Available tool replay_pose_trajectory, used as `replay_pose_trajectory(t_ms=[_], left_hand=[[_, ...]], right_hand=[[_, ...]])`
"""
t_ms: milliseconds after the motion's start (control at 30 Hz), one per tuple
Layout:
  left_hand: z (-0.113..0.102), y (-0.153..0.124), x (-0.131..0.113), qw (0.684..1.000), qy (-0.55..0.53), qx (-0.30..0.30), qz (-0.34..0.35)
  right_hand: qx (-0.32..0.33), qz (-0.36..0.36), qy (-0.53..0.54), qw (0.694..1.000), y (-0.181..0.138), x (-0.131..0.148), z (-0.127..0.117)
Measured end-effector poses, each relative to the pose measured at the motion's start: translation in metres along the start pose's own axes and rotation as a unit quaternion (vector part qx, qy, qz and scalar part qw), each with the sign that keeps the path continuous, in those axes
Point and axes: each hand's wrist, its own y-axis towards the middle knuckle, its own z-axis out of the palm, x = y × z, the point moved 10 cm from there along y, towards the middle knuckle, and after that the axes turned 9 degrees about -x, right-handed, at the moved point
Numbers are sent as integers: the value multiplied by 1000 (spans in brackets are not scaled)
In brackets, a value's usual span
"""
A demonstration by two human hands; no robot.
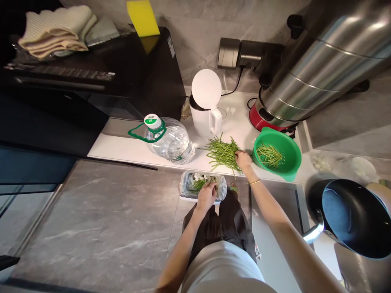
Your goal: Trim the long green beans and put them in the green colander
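A pile of long green beans (222,154) lies on the white counter (122,148). My right hand (243,160) rests on the pile's right edge, fingers curled on some beans. Beside it stands a green colander (288,162) with a few beans inside. Below the counter edge sits a bin lined with a plastic bag (221,188), holding green scraps. My left hand (207,195) hangs over that bin with fingers bent downward; whether it holds anything is hidden.
A large clear water bottle (169,140) with a green cap lies left of the beans. A white kettle (205,106) with its lid up stands behind. A tall steel steamer (314,69) is at the right, a dark pan (354,215) lower right, a black appliance (91,77) at the left.
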Motion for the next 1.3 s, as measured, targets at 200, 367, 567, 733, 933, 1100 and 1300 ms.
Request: replay_pose_trajectory(t_ms=[200,367,567,733,933,1100,1300], left_hand=[[-1,4,-1,997,-72,2,18],[-19,15,-3,966,-248,-48,-44],[-61,29,-16,883,-443,-120,-93],[-89,20,-30,897,-423,-106,-65],[-97,-3,-39,894,-443,-48,-52],[-109,-11,-32,901,-426,-46,-64],[-102,-18,-26,907,-412,0,-91]], right_hand=[[-15,-40,-12,999,0,3,-9],[-102,-103,66,987,-25,24,-57],[-109,-232,269,928,-95,80,-97],[-110,-216,360,901,-131,95,-108],[-113,-223,413,876,-145,93,-125],[-72,-251,402,878,-155,100,-125],[-69,-273,377,882,-167,108,-120]])
